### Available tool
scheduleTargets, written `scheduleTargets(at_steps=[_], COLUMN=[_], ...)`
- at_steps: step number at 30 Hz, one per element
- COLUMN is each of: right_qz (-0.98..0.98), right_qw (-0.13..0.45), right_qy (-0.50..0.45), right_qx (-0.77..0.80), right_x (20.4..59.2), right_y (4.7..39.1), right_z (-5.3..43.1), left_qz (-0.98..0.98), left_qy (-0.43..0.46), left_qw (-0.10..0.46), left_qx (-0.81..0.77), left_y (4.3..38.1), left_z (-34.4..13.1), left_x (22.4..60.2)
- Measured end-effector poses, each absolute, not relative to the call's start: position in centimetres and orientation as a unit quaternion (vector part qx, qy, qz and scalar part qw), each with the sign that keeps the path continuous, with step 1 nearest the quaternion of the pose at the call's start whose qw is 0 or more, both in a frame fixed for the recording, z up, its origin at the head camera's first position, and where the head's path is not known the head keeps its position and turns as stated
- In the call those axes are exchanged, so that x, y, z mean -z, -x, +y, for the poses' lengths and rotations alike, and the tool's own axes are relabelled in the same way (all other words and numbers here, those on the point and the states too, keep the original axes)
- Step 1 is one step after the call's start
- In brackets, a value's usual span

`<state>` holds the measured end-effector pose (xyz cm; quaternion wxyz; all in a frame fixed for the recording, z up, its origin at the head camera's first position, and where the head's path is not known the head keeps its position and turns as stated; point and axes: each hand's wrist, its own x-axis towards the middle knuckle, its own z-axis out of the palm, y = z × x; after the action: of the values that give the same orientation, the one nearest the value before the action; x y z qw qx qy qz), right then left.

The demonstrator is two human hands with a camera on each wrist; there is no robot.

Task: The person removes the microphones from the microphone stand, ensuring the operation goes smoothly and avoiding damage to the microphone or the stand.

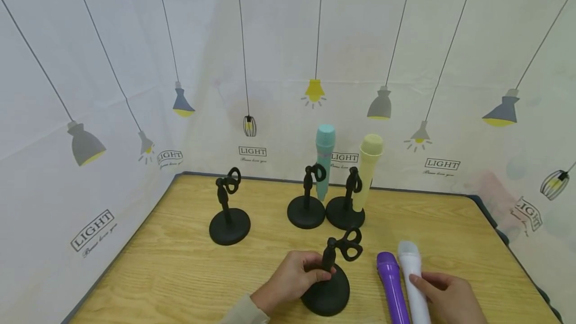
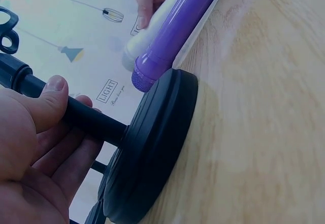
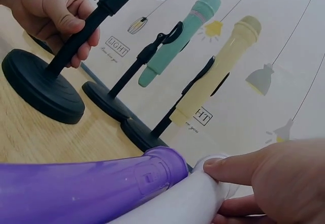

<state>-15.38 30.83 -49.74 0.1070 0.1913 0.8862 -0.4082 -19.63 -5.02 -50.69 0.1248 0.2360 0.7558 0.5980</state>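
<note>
My left hand [image 1: 294,279] grips the post of a black microphone stand [image 1: 327,296] near the front of the table. In the left wrist view the thumb lies along one side of that post and the fingers [image 2: 76,155] curl behind it. The stand's ring clip [image 1: 352,245] holds nothing. My right hand [image 1: 450,294] pinches a white microphone [image 1: 414,284] between thumb and fingers. Right beside it on the left lies a purple microphone [image 1: 392,284], untouched by either hand; the lower ends of both are cut off in the head view.
Behind, a teal microphone [image 1: 325,151] and a yellow microphone [image 1: 369,169] sit in the clips of two black stands. Another black stand [image 1: 229,226] with a vacant clip is at the back left. A lamp-printed white sheet [image 1: 279,54] surrounds the wooden table [image 1: 180,264].
</note>
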Motion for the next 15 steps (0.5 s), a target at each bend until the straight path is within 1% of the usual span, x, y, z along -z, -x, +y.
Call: scheduleTargets(at_steps=[3, 10, 15], right_qz=[0.893, 0.893, 0.904], right_qw=[0.110, 0.133, 0.118], right_qy=[-0.180, -0.192, -0.185], right_qx=[0.398, 0.385, 0.367], right_x=[50.06, 50.50, 50.62], right_y=[15.39, 15.41, 15.33], right_z=[30.83, 30.40, 29.94], left_qz=[0.754, 0.754, 0.756], left_qy=[-0.234, -0.224, -0.216], left_qw=[0.128, 0.139, 0.143], left_qx=[-0.600, -0.602, -0.601], left_y=[19.64, 19.68, 19.68], left_z=[-5.01, -4.97, -4.99], left_x=[50.70, 50.57, 50.37])
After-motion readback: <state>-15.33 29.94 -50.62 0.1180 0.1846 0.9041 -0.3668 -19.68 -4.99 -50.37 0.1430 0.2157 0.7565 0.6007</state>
